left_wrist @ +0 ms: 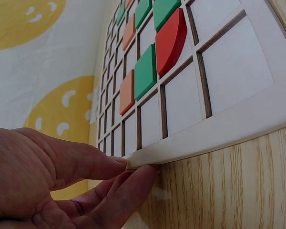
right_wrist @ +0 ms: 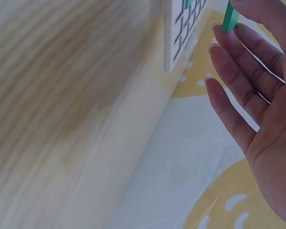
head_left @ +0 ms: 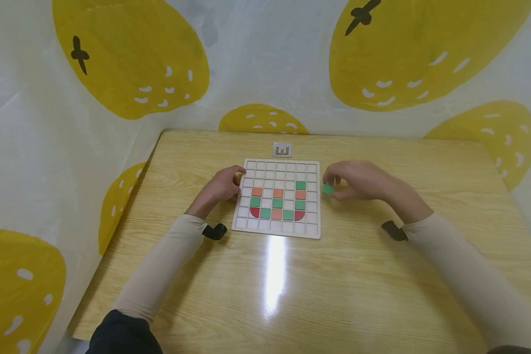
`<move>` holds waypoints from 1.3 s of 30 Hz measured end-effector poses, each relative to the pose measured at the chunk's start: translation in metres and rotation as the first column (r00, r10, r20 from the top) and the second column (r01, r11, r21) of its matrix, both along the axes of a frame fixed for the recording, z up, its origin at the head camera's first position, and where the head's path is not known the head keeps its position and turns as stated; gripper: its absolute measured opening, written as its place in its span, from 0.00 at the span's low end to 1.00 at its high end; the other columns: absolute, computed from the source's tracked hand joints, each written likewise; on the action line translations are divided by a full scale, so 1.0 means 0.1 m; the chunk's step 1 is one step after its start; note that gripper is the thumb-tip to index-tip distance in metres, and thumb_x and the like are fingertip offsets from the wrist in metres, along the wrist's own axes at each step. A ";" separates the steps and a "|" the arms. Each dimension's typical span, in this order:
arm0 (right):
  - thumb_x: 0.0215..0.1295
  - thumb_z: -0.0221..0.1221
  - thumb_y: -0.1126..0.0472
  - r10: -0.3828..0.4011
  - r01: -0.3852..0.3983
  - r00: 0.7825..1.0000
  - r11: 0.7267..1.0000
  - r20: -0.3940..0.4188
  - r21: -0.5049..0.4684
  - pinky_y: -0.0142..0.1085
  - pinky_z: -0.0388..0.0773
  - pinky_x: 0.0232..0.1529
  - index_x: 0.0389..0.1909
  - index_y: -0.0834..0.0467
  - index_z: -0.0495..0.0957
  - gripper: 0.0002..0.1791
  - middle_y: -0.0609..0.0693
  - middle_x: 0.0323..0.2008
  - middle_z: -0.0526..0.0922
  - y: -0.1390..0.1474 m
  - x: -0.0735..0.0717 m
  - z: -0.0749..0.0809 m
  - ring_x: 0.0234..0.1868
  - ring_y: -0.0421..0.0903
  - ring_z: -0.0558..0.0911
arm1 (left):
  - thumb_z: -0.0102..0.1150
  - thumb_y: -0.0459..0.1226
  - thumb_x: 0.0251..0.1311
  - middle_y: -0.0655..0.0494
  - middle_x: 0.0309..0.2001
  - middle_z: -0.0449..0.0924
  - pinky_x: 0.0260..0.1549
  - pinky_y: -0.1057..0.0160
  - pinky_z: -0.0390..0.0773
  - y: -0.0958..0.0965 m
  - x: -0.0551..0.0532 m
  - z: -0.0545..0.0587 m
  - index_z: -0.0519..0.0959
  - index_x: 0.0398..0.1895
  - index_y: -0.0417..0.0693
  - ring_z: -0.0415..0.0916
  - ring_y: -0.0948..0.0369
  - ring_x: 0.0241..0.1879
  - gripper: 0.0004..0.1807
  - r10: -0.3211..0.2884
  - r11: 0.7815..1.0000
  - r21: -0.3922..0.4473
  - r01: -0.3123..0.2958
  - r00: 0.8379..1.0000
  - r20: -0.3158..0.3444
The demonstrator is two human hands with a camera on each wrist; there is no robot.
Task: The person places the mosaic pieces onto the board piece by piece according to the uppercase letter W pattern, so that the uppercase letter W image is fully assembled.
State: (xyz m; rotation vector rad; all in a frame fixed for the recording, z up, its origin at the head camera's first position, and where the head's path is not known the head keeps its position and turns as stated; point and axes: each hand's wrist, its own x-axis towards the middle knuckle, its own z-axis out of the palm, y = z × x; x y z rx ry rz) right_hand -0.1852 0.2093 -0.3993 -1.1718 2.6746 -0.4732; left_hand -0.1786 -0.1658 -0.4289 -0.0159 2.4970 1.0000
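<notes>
A white square grid board (head_left: 311,229) lies on the wooden table. Set in its cells are several green tiles (head_left: 277,203) and orange tiles (head_left: 278,193), plus two red pieces with one rounded corner (head_left: 254,212), together forming a shape with three upright arms. My left hand (head_left: 224,186) pinches the board's left edge, thumb and fingertips meeting at the rim (left_wrist: 200,143). Just off the board's right side, my right hand (head_left: 356,179) holds a green tile (right_wrist: 230,18) between thumb and fingers, its other fingers spread.
A small card (head_left: 282,149) printed with a grid and a similar shape lies behind the board. Black wrist mounts (head_left: 215,231) sit at both sleeves. A white sheet with yellow fruit prints (head_left: 265,59) hangs behind the table's back edge and along its left side.
</notes>
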 end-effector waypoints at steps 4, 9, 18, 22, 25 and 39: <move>0.60 0.69 0.57 0.026 -0.025 1.000 1.000 0.004 -0.012 0.42 0.79 0.40 0.43 0.50 0.83 0.11 0.40 0.38 0.85 -0.13 -0.06 0.05 0.41 0.44 0.82 | 0.54 0.24 0.68 0.41 0.50 0.74 0.33 0.63 0.82 0.00 0.00 0.00 0.65 0.74 0.49 0.76 0.50 0.41 0.32 -0.002 1.000 -0.002 0.002 1.000 0.003; 0.59 0.70 0.56 0.050 -0.050 0.999 0.999 0.004 -0.018 0.42 0.79 0.41 0.43 0.50 0.83 0.12 0.41 0.38 0.85 -0.26 -0.13 0.08 0.41 0.44 0.82 | 0.55 0.24 0.67 0.41 0.50 0.74 0.33 0.64 0.82 0.00 0.00 0.00 0.66 0.74 0.49 0.76 0.50 0.41 0.32 -0.003 1.000 -0.004 0.003 1.000 0.005; 0.59 0.70 0.55 0.092 -0.091 0.995 0.996 0.029 -0.020 0.41 0.79 0.41 0.44 0.51 0.83 0.13 0.41 0.39 0.85 -0.48 -0.25 0.08 0.41 0.43 0.82 | 0.55 0.23 0.67 0.42 0.50 0.73 0.32 0.64 0.82 -0.01 0.02 -0.01 0.66 0.73 0.49 0.75 0.51 0.41 0.32 -0.007 1.000 -0.007 0.007 1.000 -0.006; 0.60 0.70 0.55 0.124 -0.123 0.992 0.992 0.031 -0.026 0.41 0.79 0.42 0.43 0.51 0.83 0.12 0.41 0.38 0.84 -0.59 -0.31 0.06 0.40 0.43 0.82 | 0.54 0.24 0.67 0.42 0.50 0.73 0.33 0.63 0.82 -0.01 0.02 -0.02 0.66 0.73 0.49 0.75 0.51 0.41 0.32 -0.005 1.000 -0.006 0.005 1.000 -0.013; 0.61 0.69 0.54 0.144 -0.143 0.989 0.989 0.040 -0.022 0.40 0.78 0.42 0.43 0.51 0.83 0.11 0.42 0.37 0.84 -0.68 -0.34 0.04 0.41 0.43 0.82 | 0.54 0.24 0.68 0.42 0.50 0.73 0.33 0.63 0.82 -0.01 0.02 -0.03 0.66 0.73 0.49 0.75 0.51 0.40 0.32 -0.005 1.000 -0.011 0.005 1.000 -0.016; 0.61 0.70 0.52 0.175 -0.177 0.980 0.984 0.090 0.007 0.40 0.77 0.42 0.44 0.51 0.82 0.14 0.44 0.38 0.83 -1.04 -0.42 0.03 0.41 0.44 0.80 | 0.54 0.24 0.67 0.42 0.50 0.74 0.33 0.63 0.82 0.00 0.01 0.00 0.66 0.73 0.48 0.76 0.51 0.39 0.32 -0.009 1.000 -0.024 0.009 1.000 -0.017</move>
